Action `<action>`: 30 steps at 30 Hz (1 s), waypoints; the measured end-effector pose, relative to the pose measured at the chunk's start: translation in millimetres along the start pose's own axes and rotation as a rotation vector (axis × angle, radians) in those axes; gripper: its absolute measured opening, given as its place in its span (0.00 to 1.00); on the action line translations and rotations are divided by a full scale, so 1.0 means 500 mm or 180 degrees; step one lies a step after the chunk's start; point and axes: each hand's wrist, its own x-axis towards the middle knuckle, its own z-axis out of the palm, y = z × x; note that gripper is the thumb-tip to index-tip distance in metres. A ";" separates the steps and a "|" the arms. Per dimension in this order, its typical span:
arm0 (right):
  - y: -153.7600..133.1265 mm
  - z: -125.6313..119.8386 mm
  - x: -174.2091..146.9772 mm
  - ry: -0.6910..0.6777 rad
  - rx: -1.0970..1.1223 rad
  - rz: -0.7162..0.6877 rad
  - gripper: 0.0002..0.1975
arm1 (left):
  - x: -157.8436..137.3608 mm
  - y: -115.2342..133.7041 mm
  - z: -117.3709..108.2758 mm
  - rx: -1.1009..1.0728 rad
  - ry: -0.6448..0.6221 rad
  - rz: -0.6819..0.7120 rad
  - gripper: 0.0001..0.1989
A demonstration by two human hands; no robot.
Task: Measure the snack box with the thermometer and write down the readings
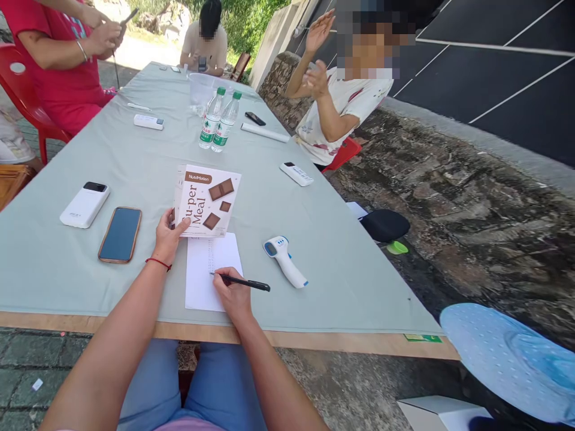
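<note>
My left hand [168, 236] grips the lower left corner of a white and brown box [206, 200] with chocolate pieces printed on it. The box stands tilted over the top of a white sheet of paper [202, 293]. Small handwriting runs down the sheet in a column. In my right hand [233, 296] is a black pen [247, 281], its tip on the paper near the writing. To the right of the sheet lies a white and blue infrared thermometer [286, 261]. A phone [120, 234] in a brown case lies left of my left hand, beside a white power bank [85, 205].
Two water bottles [220, 123] stand mid-table before a clear plastic tub [200, 90]. More white devices [296, 173], a dark phone [255, 118] and a white roll [265, 132] lie farther off. Several people sit or stand around the table [359, 287]. A blue hat [507, 359] is at lower right.
</note>
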 end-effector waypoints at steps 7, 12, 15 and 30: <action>-0.001 -0.002 -0.001 -0.0035 0.0003 0.0009 0.10 | -0.002 0.005 0.001 0.0010 0.0004 -0.0035 0.41; -0.002 -0.002 0.000 -0.0022 0.0091 0.0044 0.10 | -0.001 0.005 0.001 0.0037 0.0015 -0.0057 0.40; -0.004 -0.002 0.001 -0.0019 0.0017 0.0042 0.11 | -0.001 0.005 0.000 0.0063 0.0017 -0.0052 0.39; -0.008 -0.002 -0.003 0.0155 0.0077 0.0165 0.11 | -0.002 0.007 0.000 0.0048 0.0067 -0.0079 0.40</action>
